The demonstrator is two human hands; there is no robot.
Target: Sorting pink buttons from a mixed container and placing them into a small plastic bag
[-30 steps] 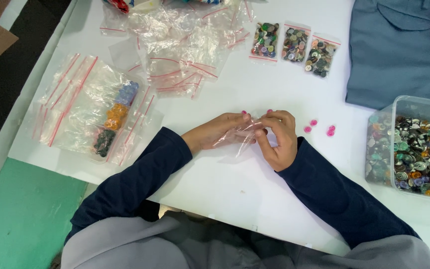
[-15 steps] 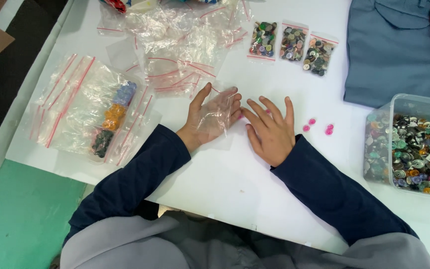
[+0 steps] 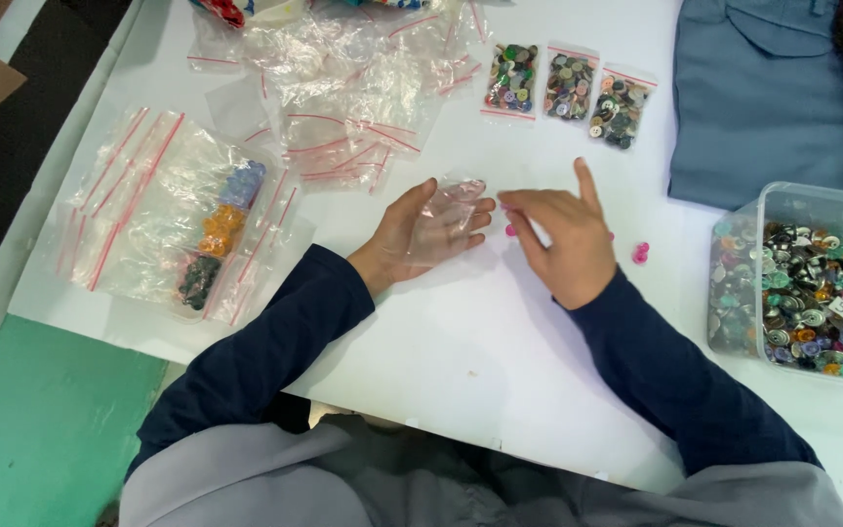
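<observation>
While three filled button bags (image 3: pixel 566 90) lie on the table (image 3: pixel 461 351), two pink buttons (image 3: pixel 640 253) show beside the right hand (image 3: pixel 563 239). Its grip is spread, fingertips on one button. The left hand (image 3: pixel 426 234), palm up and spread, bears a clear, crumpled small bag (image 3: pixel 446 220).

Three filled button bags (image 3: pixel 566 90) at top, empty bags (image 3: pixel 343 88) heaped beside, button tub (image 3: pixel 800 283) right, blue cloth (image 3: pixel 763 98) behind.

Left hand (image 3: pixel 431 229) flat, palm up on white worktop (image 3: pixel 461 361), small clear bag (image 3: pixel 453 210) lying on it. Right hand (image 3: pixel 563 234) palm down just beside, fingertips at pink button (image 3: pixel 511 230). Another pink button (image 3: pixel 641 254) near clear tub of mixed buttons (image 3: pixel 802 283).
</observation>
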